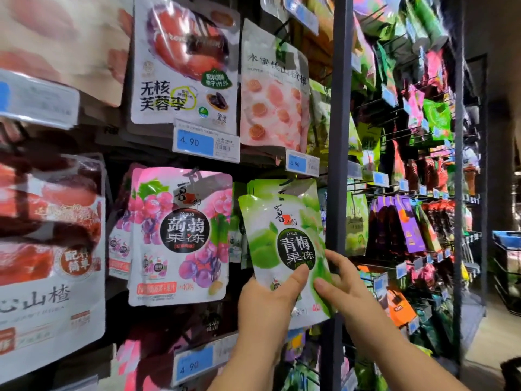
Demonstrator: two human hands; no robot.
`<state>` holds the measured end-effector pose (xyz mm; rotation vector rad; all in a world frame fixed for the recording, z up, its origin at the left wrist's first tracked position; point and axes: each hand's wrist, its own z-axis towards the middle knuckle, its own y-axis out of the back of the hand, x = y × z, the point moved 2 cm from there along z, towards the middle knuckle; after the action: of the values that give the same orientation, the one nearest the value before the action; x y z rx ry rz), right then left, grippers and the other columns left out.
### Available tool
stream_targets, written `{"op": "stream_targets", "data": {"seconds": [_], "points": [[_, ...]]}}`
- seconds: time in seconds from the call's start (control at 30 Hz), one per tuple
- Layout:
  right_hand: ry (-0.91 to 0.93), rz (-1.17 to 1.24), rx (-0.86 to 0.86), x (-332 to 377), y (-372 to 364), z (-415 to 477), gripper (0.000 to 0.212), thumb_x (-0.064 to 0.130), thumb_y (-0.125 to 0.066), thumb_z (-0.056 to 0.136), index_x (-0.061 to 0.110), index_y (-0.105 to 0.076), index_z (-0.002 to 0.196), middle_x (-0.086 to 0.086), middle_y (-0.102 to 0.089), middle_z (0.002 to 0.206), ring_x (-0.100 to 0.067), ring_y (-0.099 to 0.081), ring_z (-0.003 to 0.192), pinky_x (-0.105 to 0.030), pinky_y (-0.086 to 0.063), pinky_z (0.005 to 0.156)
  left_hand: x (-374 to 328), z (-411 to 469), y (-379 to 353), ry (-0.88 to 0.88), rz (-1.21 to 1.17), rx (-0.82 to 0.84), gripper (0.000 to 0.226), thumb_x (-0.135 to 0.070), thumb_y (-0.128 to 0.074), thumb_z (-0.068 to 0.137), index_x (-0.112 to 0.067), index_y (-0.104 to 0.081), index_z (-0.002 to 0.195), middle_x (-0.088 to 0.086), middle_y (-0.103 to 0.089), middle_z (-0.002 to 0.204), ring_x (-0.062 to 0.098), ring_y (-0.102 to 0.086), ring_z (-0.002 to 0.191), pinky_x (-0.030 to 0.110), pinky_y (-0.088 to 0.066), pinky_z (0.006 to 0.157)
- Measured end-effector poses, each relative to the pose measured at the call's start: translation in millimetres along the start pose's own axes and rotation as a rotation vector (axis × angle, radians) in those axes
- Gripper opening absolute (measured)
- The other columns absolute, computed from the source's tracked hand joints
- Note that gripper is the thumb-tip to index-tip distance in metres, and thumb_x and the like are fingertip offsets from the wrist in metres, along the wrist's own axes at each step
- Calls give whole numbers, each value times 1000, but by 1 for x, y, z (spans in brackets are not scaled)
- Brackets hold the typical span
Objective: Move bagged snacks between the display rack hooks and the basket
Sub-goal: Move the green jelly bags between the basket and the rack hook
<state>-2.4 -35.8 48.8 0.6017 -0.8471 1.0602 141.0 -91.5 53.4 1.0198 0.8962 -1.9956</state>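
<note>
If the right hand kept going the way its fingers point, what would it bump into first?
The green jelly bag. The right hand points up and left and pinches that bag's right edge. More green bags seem to hang behind it, though depth is unclear.

A dark metal display rack (339,136) is carrying snack bags on thin wire hooks. A white plastic plum bag (183,66) and a pale pink peach bag (273,94) are hanging in the upper row, with a pink grape jelly pouch (180,235) and green plastic jelly pouches (282,218) below them. Blue-and-white price tags (197,142) are hanging between the rows.
</note>
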Motion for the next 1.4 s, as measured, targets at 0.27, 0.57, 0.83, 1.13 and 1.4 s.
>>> {"op": "stream_targets", "data": {"seconds": [0.27, 0.57, 0.83, 1.13, 1.4], "points": [[157, 92, -199, 9, 14, 33, 54, 21, -81, 78, 37, -54, 121, 4, -73, 108, -16, -70, 101, -34, -52, 88, -15, 44, -24, -28, 108, 46, 42, -52, -74, 69, -30, -71, 104, -12, -74, 93, 12, -69, 86, 33, -55, 83], [154, 99, -230, 13, 12, 56, 35, 6, -65, 91, 25, -61, 120, -4, -69, 117, -15, -73, 94, -21, -57, 68, -19, 72, -20, -91, 291, -57, 41, -45, -74, 80, -23, -60, 112, -9, -70, 103, 10, -67, 92, 30, -55, 79], [105, 127, -278, 10, 14, 70, 37, 22, -78, 81, 30, -65, 115, -4, -69, 122, -26, -67, 110, -52, -50, 101, -33, 70, -23, -163, 472, -65, 53, -43, -67, 87, -18, -42, 127, -9, -54, 102, -2, -45, 72, 9, -31, 53], [111, -194, -248, 3, 14, 79, 32, 26, -67, 93, 47, -61, 115, 13, -58, 132, -9, -54, 125, -39, -41, 111, -20, 65, -20, -253, 737, -85, 72, -53, -56, 91, -46, -14, 149, -2, -22, 147, 22, -34, 134, 34, -34, 101], [135, -525, -16, -18, 3, 73, 43, 56, -25, 93, 60, -15, 135, 44, -11, 140, 3, -3, 146, -28, -4, 121, 13, 75, -8, -237, 742, -47, 74, -54, -59, 88, -53, -14, 147, -17, 17, 158, 20, -5, 150, 43, -27, 115]]}}
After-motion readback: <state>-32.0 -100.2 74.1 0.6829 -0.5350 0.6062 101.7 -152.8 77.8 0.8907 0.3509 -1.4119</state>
